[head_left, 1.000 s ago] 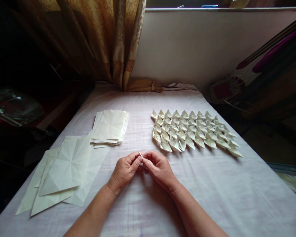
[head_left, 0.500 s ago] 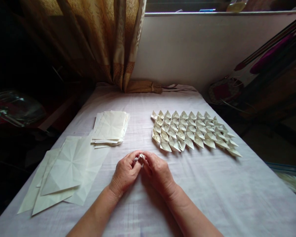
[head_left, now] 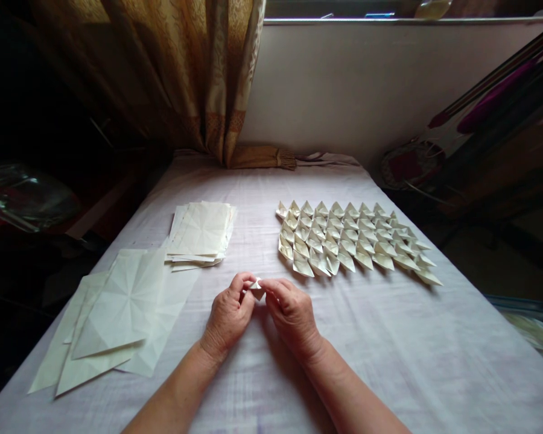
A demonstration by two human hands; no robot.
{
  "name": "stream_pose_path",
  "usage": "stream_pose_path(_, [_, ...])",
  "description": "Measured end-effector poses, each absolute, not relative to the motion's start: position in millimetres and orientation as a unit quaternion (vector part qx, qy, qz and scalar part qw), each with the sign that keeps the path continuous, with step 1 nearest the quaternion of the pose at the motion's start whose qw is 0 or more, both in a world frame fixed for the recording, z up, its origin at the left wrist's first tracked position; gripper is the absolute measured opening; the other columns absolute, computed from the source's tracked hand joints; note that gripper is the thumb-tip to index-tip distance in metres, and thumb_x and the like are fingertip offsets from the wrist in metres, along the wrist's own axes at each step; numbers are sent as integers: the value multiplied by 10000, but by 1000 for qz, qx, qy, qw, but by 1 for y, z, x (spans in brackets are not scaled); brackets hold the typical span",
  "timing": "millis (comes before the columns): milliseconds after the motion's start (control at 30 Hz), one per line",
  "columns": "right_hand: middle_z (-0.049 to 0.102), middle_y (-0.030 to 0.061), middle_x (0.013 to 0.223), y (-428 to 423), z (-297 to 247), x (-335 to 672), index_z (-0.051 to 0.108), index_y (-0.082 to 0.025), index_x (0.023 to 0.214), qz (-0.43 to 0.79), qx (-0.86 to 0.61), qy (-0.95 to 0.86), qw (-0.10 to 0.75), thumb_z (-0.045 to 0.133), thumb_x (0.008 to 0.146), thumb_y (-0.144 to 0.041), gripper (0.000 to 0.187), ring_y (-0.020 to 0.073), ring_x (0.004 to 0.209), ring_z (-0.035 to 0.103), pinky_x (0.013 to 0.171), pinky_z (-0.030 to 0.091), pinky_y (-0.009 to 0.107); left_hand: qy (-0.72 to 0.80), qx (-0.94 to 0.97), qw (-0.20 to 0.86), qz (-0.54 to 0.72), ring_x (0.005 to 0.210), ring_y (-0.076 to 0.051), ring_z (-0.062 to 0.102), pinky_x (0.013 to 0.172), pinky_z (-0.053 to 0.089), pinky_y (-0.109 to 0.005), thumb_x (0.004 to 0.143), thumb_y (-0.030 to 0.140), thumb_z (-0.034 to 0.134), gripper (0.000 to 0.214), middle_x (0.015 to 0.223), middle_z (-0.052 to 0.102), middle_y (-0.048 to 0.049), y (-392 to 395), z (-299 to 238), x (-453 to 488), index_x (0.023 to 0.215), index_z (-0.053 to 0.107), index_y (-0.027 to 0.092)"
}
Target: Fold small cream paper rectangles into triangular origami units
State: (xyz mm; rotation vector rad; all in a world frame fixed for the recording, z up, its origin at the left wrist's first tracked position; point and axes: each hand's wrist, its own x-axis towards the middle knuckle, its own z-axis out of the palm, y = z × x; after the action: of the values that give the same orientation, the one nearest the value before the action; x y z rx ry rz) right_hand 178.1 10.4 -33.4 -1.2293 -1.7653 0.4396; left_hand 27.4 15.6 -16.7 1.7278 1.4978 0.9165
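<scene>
A small folded paper piece (head_left: 256,289) is pinched between both hands, above the middle of the cloth-covered table (head_left: 366,349). My left hand (head_left: 230,316) grips its left side with thumb and forefinger. On its right side, the fingertips of my right hand (head_left: 292,313) close on it. Part of the piece is hidden behind the fingers. Right of the hands stand several folded paper boats (head_left: 346,241), set in close rows. Left of them lies a stack of creased paper squares (head_left: 199,229), and nearer to me are larger creased sheets (head_left: 117,301), overlapping.
A gold curtain (head_left: 221,90) hangs down to the far edge of the table, where its fringed end rests. Behind stands a pale wall (head_left: 344,84) under a ledge. A clear plastic-looking object (head_left: 22,193) shows at the dark left side.
My hands have turned the folded paper slightly, so more of its pale face shows. The right fingers have shifted a little on it. The papers and boats lie as before.
</scene>
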Motion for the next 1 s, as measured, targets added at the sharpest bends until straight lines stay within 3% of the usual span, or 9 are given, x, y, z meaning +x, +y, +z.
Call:
stream_pose_path(300, [727,44,877,11,-31,173,701,-222,925,272,-493,-650,511,486,825,-132,253,172,806,672,733,527,274,558,639,363,386,577,-110,575,597,435,-190,828,188,447,206,671,632,48,18,-20,26,940,615,223])
stream_pose_path(467, [649,12,738,10,-25,172,622,-200,840,336,-534,-610,479,562,839,-274,96,130,609,585,594,478,238,547,631,380,398,611,-114,577,622,447,-196,819,187,452,185,690,621,39,18,-21,26,883,624,212])
stream_pose_path(633, [598,-15,729,11,-28,173,558,-204,934,389,-544,-571,476,606,810,-310,170,117,588,555,559,462,227,527,639,429,362,570,-108,565,573,451,-202,806,178,447,166,705,620,26,17,-17,25,857,602,201])
stream_pose_path(700, [600,-13,731,12,-31,174,556,-207,953,409,-540,-556,481,609,807,-315,189,122,601,562,567,469,230,537,620,449,355,563,-107,571,549,451,-206,805,215,498,167,754,636,20,17,-15,24,954,572,203])
stream_pose_path(800, [611,-2,742,14,-33,175,570,-202,960,439,-523,-536,497,616,794,-330,215,131,621,571,589,480,242,539,593,481,355,601,-117,600,564,475,-225,796,323,606,344,864,665,-14,18,-14,24,1102,514,197])
stream_pose_path(1000, [603,2,715,16,-27,177,614,-192,874,489,-489,-524,497,625,788,-363,191,138,641,564,593,469,244,517,574,524,358,607,-102,570,564,453,-202,801,380,630,271,821,649,-12,21,-14,25,969,601,170])
